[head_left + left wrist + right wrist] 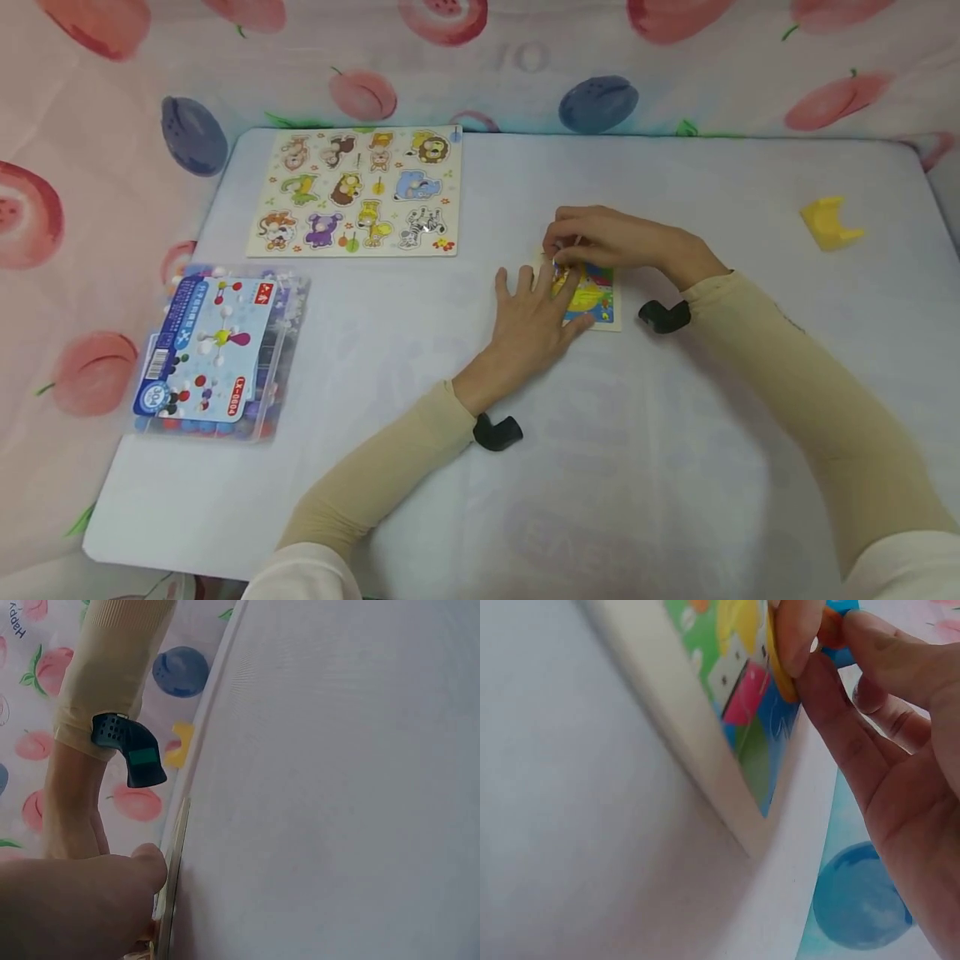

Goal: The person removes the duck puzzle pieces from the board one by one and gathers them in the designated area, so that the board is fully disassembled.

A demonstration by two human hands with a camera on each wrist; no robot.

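Observation:
A small colourful picture puzzle board (596, 293) with a pale border lies on the table in front of the person. The left hand (528, 323) rests across its left part with the fingers spread straight. Over the board's upper edge, the right hand (611, 237) has its fingertips drawn together. In the right wrist view, thumb and fingers pinch a small blue and orange piece (844, 657), its outline mostly hidden by the fingers. The board's left side is covered by the left hand. In the left wrist view the thumb (150, 866) touches the board's edge.
A larger animal puzzle board (360, 192) lies at the back left. Nearer on the left is a clear plastic box (288, 333) of coloured molecule-model parts. A yellow bracket-like piece (828, 225) lies at the far right. Black wrist devices (498, 433) jut from both sleeves.

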